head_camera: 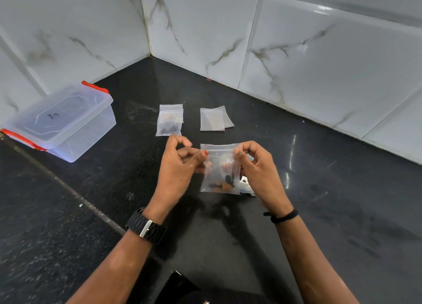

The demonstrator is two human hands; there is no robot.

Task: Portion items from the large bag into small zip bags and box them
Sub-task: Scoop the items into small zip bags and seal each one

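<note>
The small clear plastic zip bag (220,169), with a few brown and dark pieces sunk to its bottom, hangs just above the counter, pinched at its top strip between the left hand (180,166) and the right hand (255,166), thumb and fingers of each closed on a corner. If the strip isn't pressed shut all the way along, I'd expect pieces to spill when it gets tipped toward the lidded translucent plastic box with red clips (61,121), which sits well off to the left (its lid is on, so it must be opened first). Beyond lie filled small bags (169,121) and flat empty ones (214,119). The glossy black stone counter (331,201) meets white marble-veined wall tiles (296,52) in a corner.
</note>
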